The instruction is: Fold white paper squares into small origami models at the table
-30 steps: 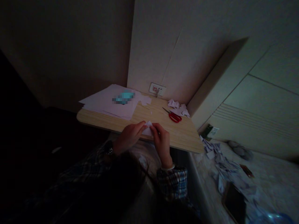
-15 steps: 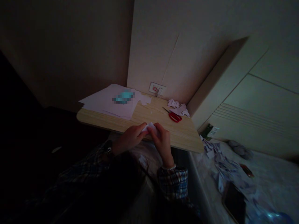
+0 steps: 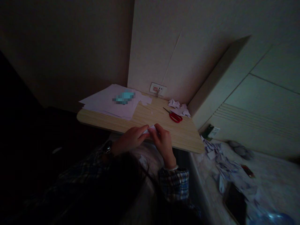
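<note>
Closing round a dim corner, pale walls (image 3: 187,47) rise over a bed (image 3: 269,175) strewn with scraps (image 3: 222,159). The wooden desk (image 3: 182,134) is smooth and flat, with loose sheets (image 3: 105,103) at its far left. At its near edge the left hand (image 3: 130,139) and right hand (image 3: 164,142) meet, fingertips closed on a paper (image 3: 152,128); scissors (image 3: 174,116) lie well beyond them. The paper, small and white between the hands, looks light, thin, easily creased: best pinched at its edges, I judge.
</note>
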{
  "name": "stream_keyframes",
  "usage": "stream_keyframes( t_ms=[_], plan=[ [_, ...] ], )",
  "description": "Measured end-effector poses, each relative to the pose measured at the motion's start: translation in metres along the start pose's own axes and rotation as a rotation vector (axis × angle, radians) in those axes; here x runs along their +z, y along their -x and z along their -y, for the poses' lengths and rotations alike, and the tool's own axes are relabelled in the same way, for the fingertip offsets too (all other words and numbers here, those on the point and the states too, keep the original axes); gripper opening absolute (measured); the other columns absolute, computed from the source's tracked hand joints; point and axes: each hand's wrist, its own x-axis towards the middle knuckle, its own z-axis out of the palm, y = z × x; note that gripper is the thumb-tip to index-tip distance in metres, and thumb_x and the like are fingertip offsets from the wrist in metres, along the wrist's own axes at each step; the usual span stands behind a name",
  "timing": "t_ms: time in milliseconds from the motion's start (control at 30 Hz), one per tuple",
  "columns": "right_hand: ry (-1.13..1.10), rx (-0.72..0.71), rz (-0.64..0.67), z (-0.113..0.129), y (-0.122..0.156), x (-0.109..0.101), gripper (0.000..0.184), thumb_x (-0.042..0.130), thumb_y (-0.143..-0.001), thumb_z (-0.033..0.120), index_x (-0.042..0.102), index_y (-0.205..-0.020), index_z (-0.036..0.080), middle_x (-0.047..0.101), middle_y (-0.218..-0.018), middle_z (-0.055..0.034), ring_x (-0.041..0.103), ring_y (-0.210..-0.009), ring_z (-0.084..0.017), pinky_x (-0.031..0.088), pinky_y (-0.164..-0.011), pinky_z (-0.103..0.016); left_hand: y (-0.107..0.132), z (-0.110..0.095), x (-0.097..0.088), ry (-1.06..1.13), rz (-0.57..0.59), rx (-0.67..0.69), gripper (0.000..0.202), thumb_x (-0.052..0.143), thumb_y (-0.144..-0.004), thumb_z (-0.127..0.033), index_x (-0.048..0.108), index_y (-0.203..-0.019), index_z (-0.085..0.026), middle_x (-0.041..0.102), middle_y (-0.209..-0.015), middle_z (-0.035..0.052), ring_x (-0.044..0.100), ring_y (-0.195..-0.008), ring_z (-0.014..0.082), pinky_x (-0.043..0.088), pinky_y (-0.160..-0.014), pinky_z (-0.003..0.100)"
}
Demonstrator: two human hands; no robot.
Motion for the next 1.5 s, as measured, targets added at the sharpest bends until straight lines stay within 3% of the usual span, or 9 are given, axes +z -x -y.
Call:
stream_keyframes(
  t_ms=[233, 367, 467, 567, 767, 1133, 1300, 1500],
  plan=[
    [0.016, -0.012, -0.035, -0.001, 0.001, 0.002, 0.031, 0.041, -0.092, 0.034, 0.047, -0.064, 0.023, 0.042, -0.05, 0.0038, 0.038, -0.045, -0.013, 0.024, -0.047, -0.028, -0.001, 0.0, 0.001, 0.054, 0.036, 0.011, 0.023, 0.041, -0.09, -0.03, 0.06, -0.097, -0.019, 0.069, -0.087, 0.0066, 0.063, -0.083, 0.0205, 0.047, -0.078, 0.031],
    [-0.009, 0.046, -0.046, -0.001, 0.001, 0.001, 0.032, 0.038, -0.093, 0.036, 0.049, -0.066, 0.023, 0.041, -0.05, 0.004, 0.038, -0.044, -0.013, 0.023, -0.046, -0.028, -0.002, -0.002, -0.001, 0.123, -0.025, -0.008, 0.025, 0.04, -0.09, -0.029, 0.062, -0.095, -0.018, 0.07, -0.092, 0.0078, 0.063, -0.088, 0.0212, 0.046, -0.082, 0.031],
    [-0.03, 0.048, -0.029, 0.001, 0.001, -0.001, 0.029, 0.042, -0.092, 0.038, 0.051, -0.069, 0.023, 0.044, -0.053, 0.0041, 0.04, -0.046, -0.012, 0.025, -0.048, -0.027, -0.003, -0.003, -0.005, 0.151, -0.092, -0.06, 0.024, 0.042, -0.088, -0.03, 0.063, -0.088, -0.019, 0.069, -0.084, 0.0063, 0.062, -0.087, 0.0215, 0.045, -0.081, 0.03],
    [-0.051, 0.04, -0.056, 0.001, 0.0, -0.002, 0.031, 0.042, -0.092, 0.037, 0.049, -0.065, 0.022, 0.043, -0.052, 0.0042, 0.038, -0.046, -0.012, 0.025, -0.048, -0.027, -0.004, -0.002, -0.006, 0.176, -0.129, -0.095, 0.027, 0.044, -0.088, -0.035, 0.062, -0.079, -0.018, 0.065, -0.071, 0.0032, 0.06, -0.078, 0.0196, 0.044, -0.076, 0.027],
    [-0.075, 0.074, -0.142, -0.001, -0.002, -0.003, 0.032, 0.038, -0.092, 0.035, 0.049, -0.064, 0.022, 0.044, -0.052, 0.0037, 0.036, -0.046, -0.012, 0.024, -0.047, -0.028, -0.006, 0.006, -0.006, 0.308, -0.229, -0.091, 0.036, 0.039, -0.089, -0.042, 0.056, -0.069, -0.017, 0.055, -0.065, -0.0008, 0.05, -0.066, 0.0148, 0.04, -0.066, 0.025],
    [-0.143, 0.114, -0.154, 0.0, -0.002, -0.003, 0.036, 0.04, -0.091, 0.04, 0.047, -0.062, 0.021, 0.041, -0.052, 0.0052, 0.034, -0.048, -0.011, 0.022, -0.048, -0.027, -0.007, 0.001, -0.011, 0.556, -0.167, -0.113, 0.032, 0.044, -0.082, -0.041, 0.048, -0.061, -0.018, 0.035, -0.051, -0.0058, 0.034, -0.049, 0.0093, 0.029, -0.047, 0.022],
    [-0.16, 0.105, -0.146, 0.0, -0.002, -0.002, 0.035, 0.041, -0.091, 0.039, 0.047, -0.06, 0.021, 0.042, -0.052, 0.005, 0.034, -0.048, -0.011, 0.024, -0.047, -0.026, -0.007, 0.003, -0.009, 0.499, -0.222, -0.085, 0.029, 0.045, -0.083, -0.038, 0.053, -0.065, -0.017, 0.036, -0.05, -0.0064, 0.035, -0.049, 0.0096, 0.03, -0.049, 0.022],
    [-0.195, 0.11, -0.141, 0.002, -0.002, -0.002, 0.034, 0.043, -0.09, 0.039, 0.052, -0.064, 0.02, 0.046, -0.054, 0.0044, 0.038, -0.05, -0.01, 0.027, -0.048, -0.025, -0.007, 0.002, -0.011, 0.354, -0.291, -0.042, 0.027, 0.044, -0.084, -0.034, 0.056, -0.067, -0.017, 0.047, -0.056, -0.0043, 0.043, -0.055, 0.0108, 0.034, -0.055, 0.022]
  ],
)
